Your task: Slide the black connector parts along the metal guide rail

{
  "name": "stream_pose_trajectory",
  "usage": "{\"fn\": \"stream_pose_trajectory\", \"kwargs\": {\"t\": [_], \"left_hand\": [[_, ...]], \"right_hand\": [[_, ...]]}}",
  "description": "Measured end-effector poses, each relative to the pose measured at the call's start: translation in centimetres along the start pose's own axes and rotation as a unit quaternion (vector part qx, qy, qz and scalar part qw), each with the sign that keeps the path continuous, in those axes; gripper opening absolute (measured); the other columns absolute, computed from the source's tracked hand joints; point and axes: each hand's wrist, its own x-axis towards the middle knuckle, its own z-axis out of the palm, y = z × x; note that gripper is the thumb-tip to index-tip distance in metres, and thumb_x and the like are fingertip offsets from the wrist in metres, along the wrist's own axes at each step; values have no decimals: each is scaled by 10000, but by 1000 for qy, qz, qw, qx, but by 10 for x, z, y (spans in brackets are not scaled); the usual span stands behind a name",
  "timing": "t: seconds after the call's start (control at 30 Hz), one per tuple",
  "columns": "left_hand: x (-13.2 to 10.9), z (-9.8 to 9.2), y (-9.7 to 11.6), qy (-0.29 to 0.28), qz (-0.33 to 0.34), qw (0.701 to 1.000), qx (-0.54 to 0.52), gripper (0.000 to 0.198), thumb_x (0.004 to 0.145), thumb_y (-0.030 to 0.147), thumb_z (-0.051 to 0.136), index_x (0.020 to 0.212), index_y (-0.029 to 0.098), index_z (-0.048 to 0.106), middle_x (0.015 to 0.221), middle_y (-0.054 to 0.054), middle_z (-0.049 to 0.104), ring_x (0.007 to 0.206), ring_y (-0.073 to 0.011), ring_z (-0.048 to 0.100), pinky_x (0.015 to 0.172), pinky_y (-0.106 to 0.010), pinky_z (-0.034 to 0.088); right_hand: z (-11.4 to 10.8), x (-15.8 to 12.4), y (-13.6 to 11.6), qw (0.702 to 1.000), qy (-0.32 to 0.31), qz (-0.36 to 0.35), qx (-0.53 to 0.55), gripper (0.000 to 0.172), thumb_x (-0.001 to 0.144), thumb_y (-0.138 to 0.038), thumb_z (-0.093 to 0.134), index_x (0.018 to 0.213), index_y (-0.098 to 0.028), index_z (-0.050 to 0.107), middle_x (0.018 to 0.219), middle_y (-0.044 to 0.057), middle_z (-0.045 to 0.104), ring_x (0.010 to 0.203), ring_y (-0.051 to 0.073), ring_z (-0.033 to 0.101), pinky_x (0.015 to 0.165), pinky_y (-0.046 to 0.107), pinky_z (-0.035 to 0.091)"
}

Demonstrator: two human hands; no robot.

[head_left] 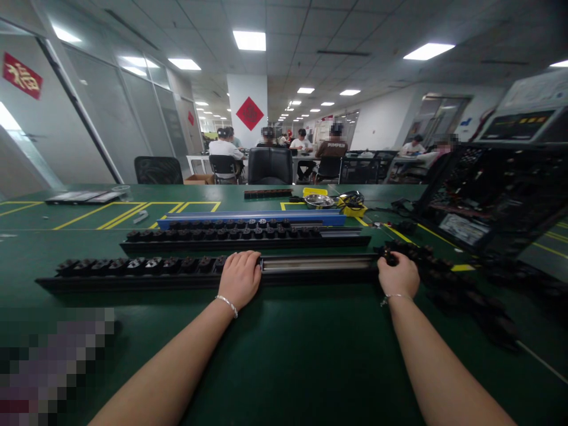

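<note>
A long black track (319,264) with a bare metallic channel on its right half lies across the table in front of me. Several round black socket modules (118,264) sit in a row along its left half. My left hand (241,278) curls over the track at the right end of this row, fingers together; what lies beneath them is hidden. At the track's right end, my right hand (399,273) pinches a small black socket module (389,257), partly covered by the fingers. Right beside that hand, more loose black modules (461,284) lie in a heap.
Behind stand a second black track (346,239) with modules and a blue track (213,219). Farther back are a metal bowl (319,202), a yellow tray (315,191) and cables. An open computer case (492,195) rises at the right. People sit at far tables.
</note>
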Motion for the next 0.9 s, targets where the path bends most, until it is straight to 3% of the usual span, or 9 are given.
{"fn": "stream_pose_trajectory", "kwargs": {"t": [0.37,0.63,0.9], "left_hand": [[0,0,0,-1,1,1000,-1,299,861,254,381,1102,182,542,1097,-73,623,1027,-224,538,983,-405,324],[0,1,-1,0,6,1000,0,294,858,252,391,1098,182,546,1088,-74,626,1024,-225,538,973,-403,333],[0,2,-2,1,8,1000,5,292,856,251,397,1096,178,548,1082,-73,628,1022,-227,538,970,-403,336]], "right_hand": [[-17,22,30,996,42,74,-35,453,677,-383,505,1044,-142,617,998,151,575,939,289,532,796,414,432],[-33,23,32,983,-87,111,-115,518,628,-409,550,1082,-161,572,1099,194,547,966,354,555,760,473,465],[-36,26,39,969,-146,94,-176,467,650,-416,528,1047,-177,586,1087,191,551,973,368,554,742,493,467]]}}
